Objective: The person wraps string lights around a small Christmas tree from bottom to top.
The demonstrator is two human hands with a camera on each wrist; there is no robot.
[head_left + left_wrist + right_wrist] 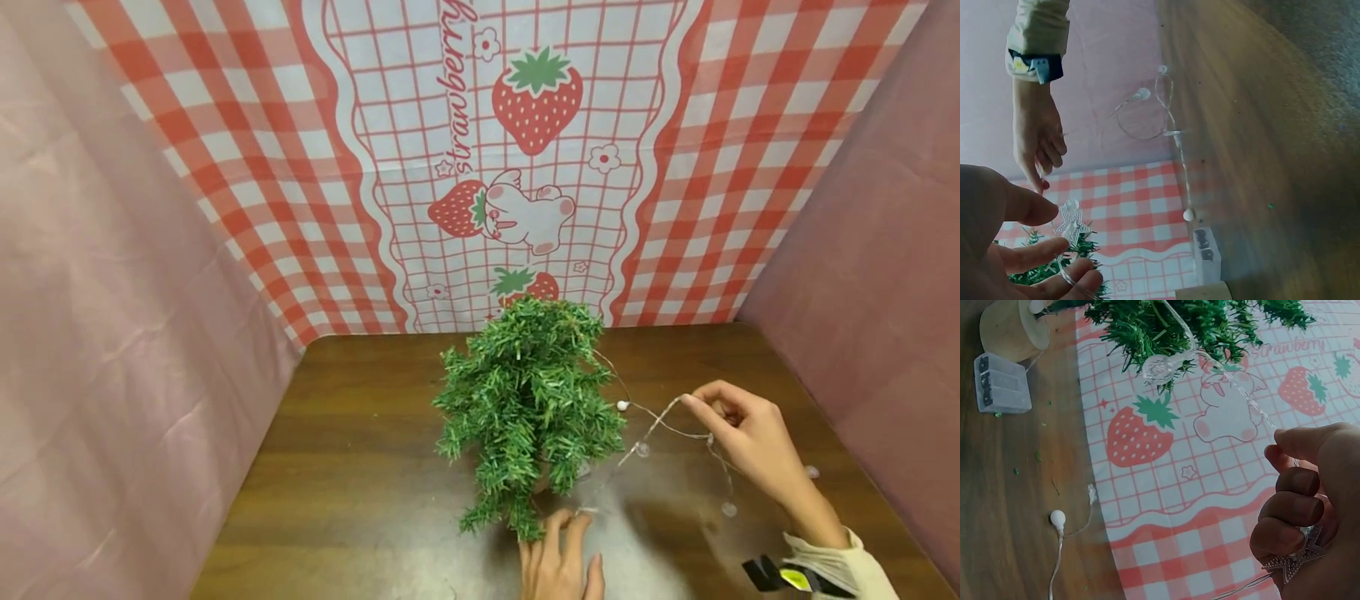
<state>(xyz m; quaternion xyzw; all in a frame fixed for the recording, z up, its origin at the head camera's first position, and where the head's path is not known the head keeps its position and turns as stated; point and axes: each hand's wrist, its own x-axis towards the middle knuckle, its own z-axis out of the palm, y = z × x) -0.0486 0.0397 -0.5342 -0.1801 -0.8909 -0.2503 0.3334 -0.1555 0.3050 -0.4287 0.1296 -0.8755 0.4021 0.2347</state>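
A small artificial Christmas tree (528, 408) stands on the table with a wooden base (1007, 328). My right hand (750, 433) is right of the tree and pinches a clear-wired string of lights (663, 421) between thumb and forefinger. A clear star light (1297, 556) sits by its curled fingers. My left hand (558, 558) is low at the tree's front, the string's wire (1069, 275) running across its fingers. Another star light (1072, 225) shows at its thumb and forefinger tips. A clear round bulb (1160, 370) hangs on the strand between the hands, before the branches.
A white battery box (1002, 384) stands beside the tree's base. More of the string, with a white bulb (622, 406), trails over the brown table (360, 450) at the right. Strawberry-print cloth (517, 167) hangs behind; pink cloth (112, 333) lines both sides.
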